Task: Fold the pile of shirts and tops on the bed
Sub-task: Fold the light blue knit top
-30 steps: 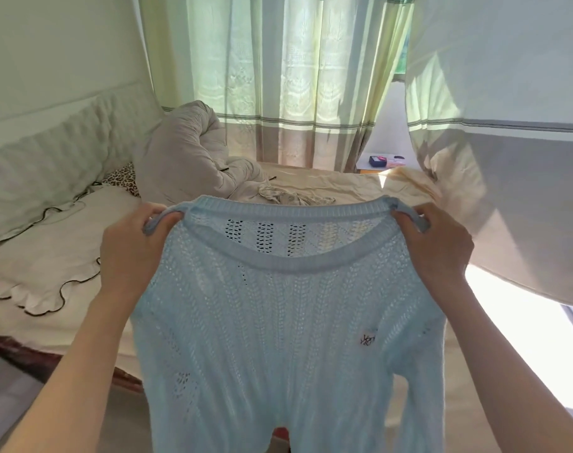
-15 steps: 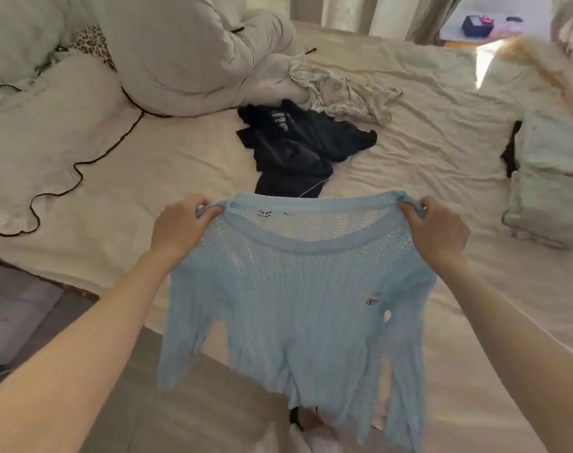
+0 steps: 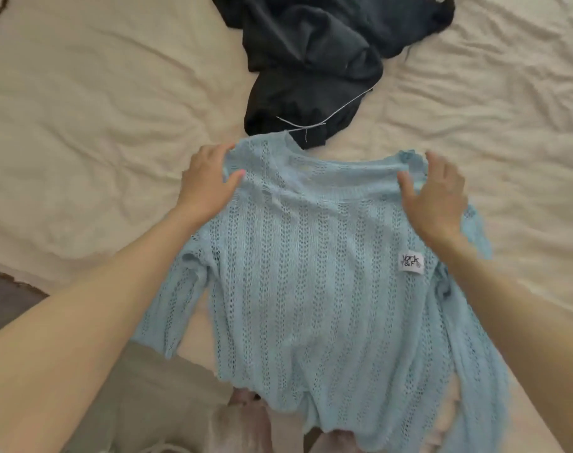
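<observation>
On rumpled cream bed sheet (image 3: 115, 125), blue knit top (image 3: 304, 273), left hand (image 3: 210, 184) pinching shoulder, right hand (image 3: 439, 201) open.

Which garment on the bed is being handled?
The light blue knit top: the left hand grips its shoulder, the right hand rests on the other. The dark garment lies crumpled beyond, untouched.

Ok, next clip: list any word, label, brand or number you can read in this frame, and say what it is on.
Small white fabric label sewn on the light blue open-knit sweater: dark print in two lines, too blurred to read with confidence; the second line may contain "&".
Crumpled dark navy garment on the cream bed sheet: no text visible.
Nothing else carries writing.
</observation>
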{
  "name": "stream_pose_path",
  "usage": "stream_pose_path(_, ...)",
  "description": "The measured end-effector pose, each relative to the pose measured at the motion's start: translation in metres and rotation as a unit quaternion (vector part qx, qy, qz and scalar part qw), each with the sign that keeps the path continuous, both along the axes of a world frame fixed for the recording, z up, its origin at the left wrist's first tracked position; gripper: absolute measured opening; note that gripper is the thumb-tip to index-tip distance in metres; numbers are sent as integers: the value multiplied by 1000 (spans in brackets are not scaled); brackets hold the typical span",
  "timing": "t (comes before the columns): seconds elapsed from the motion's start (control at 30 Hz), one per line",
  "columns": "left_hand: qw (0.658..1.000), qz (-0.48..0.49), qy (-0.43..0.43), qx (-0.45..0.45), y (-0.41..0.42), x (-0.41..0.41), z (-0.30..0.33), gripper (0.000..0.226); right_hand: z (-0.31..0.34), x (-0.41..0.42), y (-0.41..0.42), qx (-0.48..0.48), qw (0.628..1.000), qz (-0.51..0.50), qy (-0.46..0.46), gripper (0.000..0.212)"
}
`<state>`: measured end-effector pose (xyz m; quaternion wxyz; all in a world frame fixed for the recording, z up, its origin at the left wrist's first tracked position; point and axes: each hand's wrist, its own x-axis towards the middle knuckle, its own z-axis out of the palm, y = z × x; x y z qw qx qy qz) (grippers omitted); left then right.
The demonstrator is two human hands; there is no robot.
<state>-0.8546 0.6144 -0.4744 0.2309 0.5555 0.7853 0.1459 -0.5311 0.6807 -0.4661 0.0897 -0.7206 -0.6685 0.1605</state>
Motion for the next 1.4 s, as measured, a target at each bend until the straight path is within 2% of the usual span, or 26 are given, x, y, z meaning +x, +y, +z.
stream_pose_path(0.07, 1000, 16, 2, -19, -25, -10, -12, 51, -18, -25, -40, -7, 998, 62, -1, 56)
stream_pose_path(0.17, 995, 104, -4, -14, -71, -37, -17, 51, -35, -71, -100, -3, 987, 163, 5, 53)
stream_pose_path(0.27, 983, 170, -48, -51, -114, -72, -24, 48, -44, -112, -143, 27, 971, 238, -8, 50)
stream_pose_path(0.37, 981, 153, -66, -96, -143, -90, -28, 36, -51, -139, -171, 1, 961, 277, -24, 50)
stream_pose_path(0.47, 981, 134, -88, -105, -151, -94, -28, 19, -60, -152, -188, -69, 943, 317, -71, 57)
stream_pose_path(0.53, 974, 162, -120, -103, -149, -103, -23, 13, -64, -155, -189, -102, 934, 326, -99, 61)
stream_pose_path(0.63, 962, 212, -162, -63, -142, -130, -12, 13, -62, -155, -183, -141, 928, 324, -118, 70)
stream_pose_path(0.77, 965, 239, -102, 45, -128, -169, 12, 5, -50, -161, -181, -188, 917, 324, -135, 76)
stream_pose_path(0.87, 974, 215, -38, 59, -124, -180, 17, 14, -42, -165, -179, -213, 910, 318, -157, 66)
stream_pose_path(0.93, 979, 196, -9, 57, -131, -169, 14, 21, -38, -168, -183, -205, 919, 304, -147, 63)
stream_pose_path(1.0, 979, 193, -40, 61, -150, -135, 10, 18, -33, -168, -193, -170, 942, 272, -97, 59)
stream_pose_path(1.17, 977, 107, -177, -44, -220, -17, -7, 14, -22, -141, -242, -159, 976, 151, -4, 58)
stream_pose_path(1.3, 951, 148, -246, -114, -236, 33, -24, 28, -14, -89, -283, -147, 986, 72, 28, 52)
stream_pose_path(1.4, 942, 167, -246, -156, -237, 51, -38, 28, -10, -45, -303, -124, 991, 33, 34, 47)
